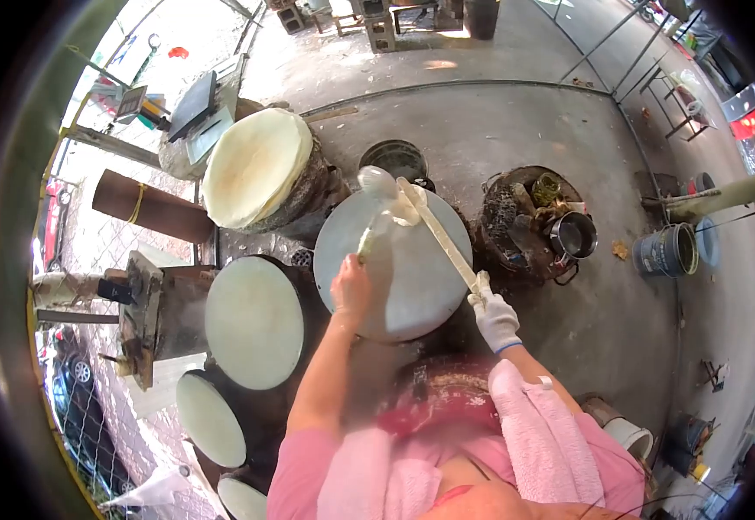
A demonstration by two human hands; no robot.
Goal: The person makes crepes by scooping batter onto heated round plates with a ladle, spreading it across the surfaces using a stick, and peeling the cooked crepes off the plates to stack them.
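Observation:
In front of me is a large round griddle (351, 299) with a pale grey surface. My left hand (351, 288), bare, is closed around the light-coloured handle of a ladle (377, 182). The ladle's rounded head looks blurred and hangs over the griddle's far edge. A white glove covers my right hand (493, 319), which grips the near end of a long flat wooden stick (438, 230). That stick slants across the griddle to its far side. Beside its far end lies a small pale lump of batter or dough (406, 213).
A stack of thin round flatbreads (254, 169) sits at the far left. More round griddles (254, 322) stand to my left. Beyond the griddle is a dark bucket (393, 159). A drum (516, 208) at right carries a pot (573, 236); another bucket (659, 253) stands farther right.

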